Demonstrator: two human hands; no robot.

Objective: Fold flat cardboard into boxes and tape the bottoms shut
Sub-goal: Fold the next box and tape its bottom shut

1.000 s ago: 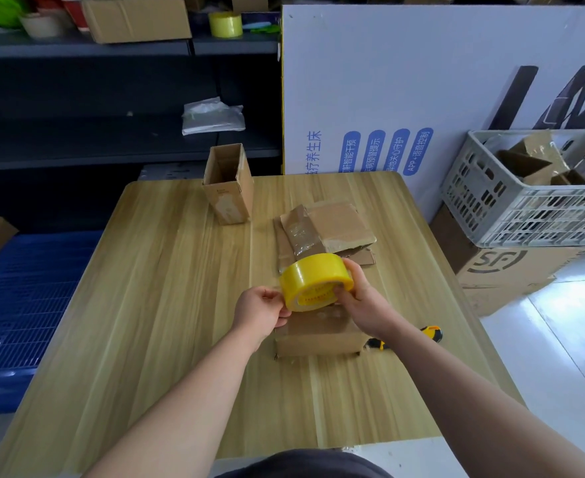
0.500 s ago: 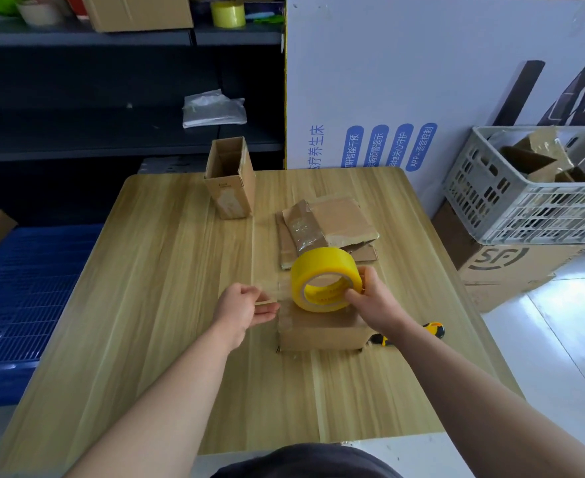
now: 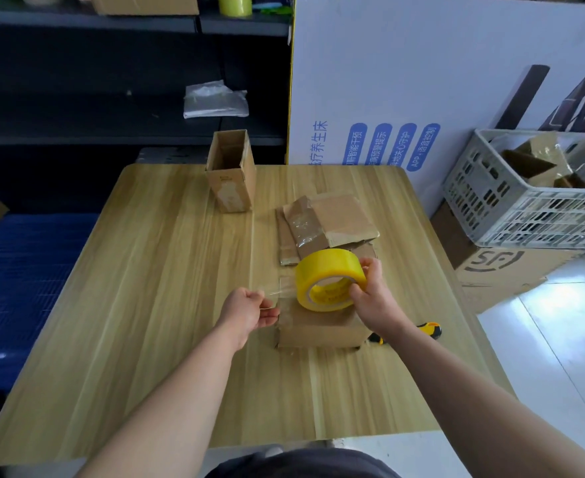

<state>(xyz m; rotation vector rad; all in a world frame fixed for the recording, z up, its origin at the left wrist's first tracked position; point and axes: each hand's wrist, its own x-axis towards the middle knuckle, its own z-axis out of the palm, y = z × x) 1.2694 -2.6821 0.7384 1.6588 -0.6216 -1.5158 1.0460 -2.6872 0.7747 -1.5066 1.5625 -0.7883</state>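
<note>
Currently, above the folded box (image 3: 322,327) on the table (image 3: 146,305), the right hand (image 3: 370,298) grips the yellow tape roll (image 3: 329,279) while the left hand (image 3: 249,310) pinches its clear free end, best kept taut and centred over the seam.

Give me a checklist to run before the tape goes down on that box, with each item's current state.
1. Right hand grips the yellow tape roll: ok.
2. Left hand pinches the tape strip pulled off the roll: ok.
3. Box sits on the table under the roll: ok.
4. Box flaps closed flat: cannot tell, the roll and hands cover them.
5. Strip long enough to span the box: not ok, it looks shorter than the box.
6. Utility knife lies on the table right of the box, likely within reach: ok.
</note>
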